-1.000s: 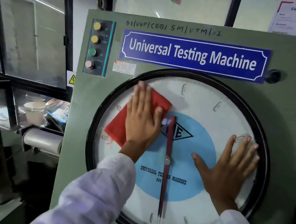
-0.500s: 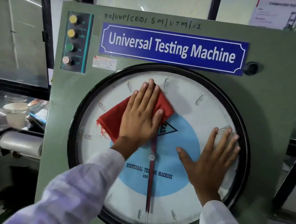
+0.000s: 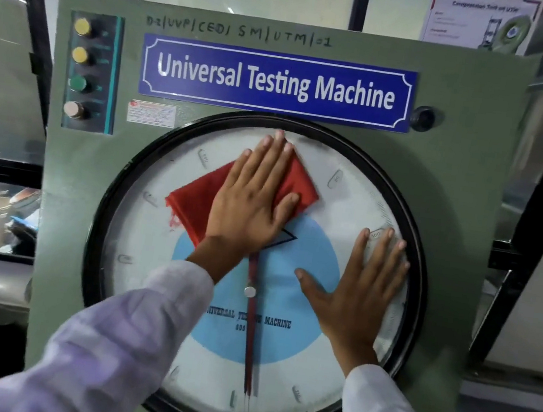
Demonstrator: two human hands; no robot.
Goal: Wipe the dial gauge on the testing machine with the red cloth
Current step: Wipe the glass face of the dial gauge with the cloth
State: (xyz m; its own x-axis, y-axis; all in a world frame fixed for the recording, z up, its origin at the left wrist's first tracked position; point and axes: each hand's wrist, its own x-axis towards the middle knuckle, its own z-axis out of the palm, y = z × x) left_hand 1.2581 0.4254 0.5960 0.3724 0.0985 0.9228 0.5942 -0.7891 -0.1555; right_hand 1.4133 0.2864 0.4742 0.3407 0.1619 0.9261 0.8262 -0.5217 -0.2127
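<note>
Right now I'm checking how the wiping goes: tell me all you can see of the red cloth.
The red cloth is a thin, soft-looking fabric, folded into a rough flat square set cornerwise. It lies pressed against the upper part of the dial gauge, above the blue centre. The left hand lies flat over its middle, fingers spread, pointing up. Its left corner looks frayed. The right hand does not touch it.

dial gauge (image 3: 351, 195): big round face, black rim
red cloth (image 3: 202, 196): flat on the glass around 11 o'clock
left hand (image 3: 252, 199): spread flat, pressing the cloth
right hand (image 3: 354, 299): palm flat around 3 o'clock, no cloth
</note>
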